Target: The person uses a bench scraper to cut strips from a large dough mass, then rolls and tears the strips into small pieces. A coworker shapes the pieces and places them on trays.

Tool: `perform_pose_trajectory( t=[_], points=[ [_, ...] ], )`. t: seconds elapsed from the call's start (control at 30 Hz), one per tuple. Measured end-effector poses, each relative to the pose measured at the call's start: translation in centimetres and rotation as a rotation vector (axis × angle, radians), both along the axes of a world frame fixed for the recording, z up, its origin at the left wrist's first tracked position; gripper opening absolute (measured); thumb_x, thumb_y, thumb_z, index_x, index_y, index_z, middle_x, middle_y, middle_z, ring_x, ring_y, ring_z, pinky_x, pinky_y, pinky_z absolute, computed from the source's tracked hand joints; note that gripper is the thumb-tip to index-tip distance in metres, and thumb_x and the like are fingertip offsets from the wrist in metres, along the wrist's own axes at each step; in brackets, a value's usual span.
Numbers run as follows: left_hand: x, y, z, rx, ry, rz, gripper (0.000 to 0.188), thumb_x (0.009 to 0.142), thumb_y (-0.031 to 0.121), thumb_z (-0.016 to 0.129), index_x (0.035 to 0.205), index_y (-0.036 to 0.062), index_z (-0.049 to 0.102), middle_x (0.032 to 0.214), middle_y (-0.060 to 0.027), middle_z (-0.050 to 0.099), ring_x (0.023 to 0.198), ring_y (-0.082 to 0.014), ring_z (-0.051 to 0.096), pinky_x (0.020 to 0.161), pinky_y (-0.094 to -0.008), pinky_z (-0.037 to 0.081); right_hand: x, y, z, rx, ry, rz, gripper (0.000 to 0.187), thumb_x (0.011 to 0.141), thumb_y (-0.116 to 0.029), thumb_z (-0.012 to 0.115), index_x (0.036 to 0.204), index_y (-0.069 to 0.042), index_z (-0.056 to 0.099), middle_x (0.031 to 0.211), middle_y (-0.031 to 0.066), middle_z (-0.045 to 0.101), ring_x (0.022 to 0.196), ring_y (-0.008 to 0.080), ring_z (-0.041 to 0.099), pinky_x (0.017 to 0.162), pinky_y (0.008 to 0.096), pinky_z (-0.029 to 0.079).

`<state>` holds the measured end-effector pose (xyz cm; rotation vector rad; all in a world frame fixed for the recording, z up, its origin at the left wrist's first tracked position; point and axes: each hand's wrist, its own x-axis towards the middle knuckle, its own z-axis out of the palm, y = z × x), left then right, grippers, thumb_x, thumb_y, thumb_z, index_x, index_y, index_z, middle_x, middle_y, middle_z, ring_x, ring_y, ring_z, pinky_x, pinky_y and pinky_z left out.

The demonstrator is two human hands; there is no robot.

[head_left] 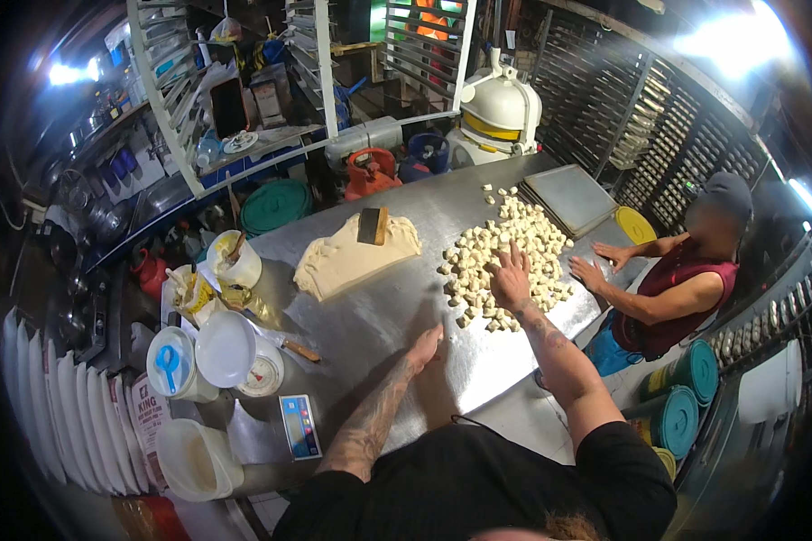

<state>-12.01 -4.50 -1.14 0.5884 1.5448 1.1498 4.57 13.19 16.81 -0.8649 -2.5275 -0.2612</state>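
A wide heap of small cut dough pieces covers the right half of the metal table. My right hand reaches over the heap with its fingers spread, touching or just above the pieces. To the left of the heap, my left hand is low over bare metal, seen edge-on; its fingers are too small and turned away to read. Beyond it lies a large slab of dough, with a dough scraper with a wooden grip resting on top.
Across the table's right edge a co-worker rests both hands near the heap. Flat metal trays lie at the far right corner. A knife, a dial scale, a digital scale and white tubs crowd the left end.
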Motion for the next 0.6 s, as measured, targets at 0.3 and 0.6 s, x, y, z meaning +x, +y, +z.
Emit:
perform_pose_trajectory(
  t=[0.3, 0.6],
  points=[
    [-0.5, -7.3, -0.2, 0.064, -0.336, 0.025, 0.030, 0.107, 0.029, 0.059, 0.122, 0.0047, 0.070, 0.117, -0.0019, 0.072, 0.101, -0.0144, 0.067, 0.086, -0.0294, 0.052, -1.8, -15.0, -12.6, -0.969, 0.074, 0.334, 0.048, 0.095, -0.026, 0.071, 0.139, -0.011, 0.060, 0.128, 0.0192, 0.067, 0.108, 0.0367, 0.069, 0.094, 0.0451, 0.056],
    [-2.0, -12.7, 0.1, 0.027, -0.168, 0.304, 0.035, 0.109, 0.032, 0.057, 0.134, 0.0079, 0.062, 0.128, -0.0056, 0.066, 0.117, -0.0138, 0.061, 0.089, -0.0304, 0.052, -2.7, 9.2, -7.3, -0.208, 0.359, -0.100, 0.038, 0.097, -0.025, 0.066, 0.131, -0.007, 0.063, 0.124, 0.0267, 0.065, 0.113, 0.0439, 0.062, 0.084, 0.0516, 0.052]
  ],
)
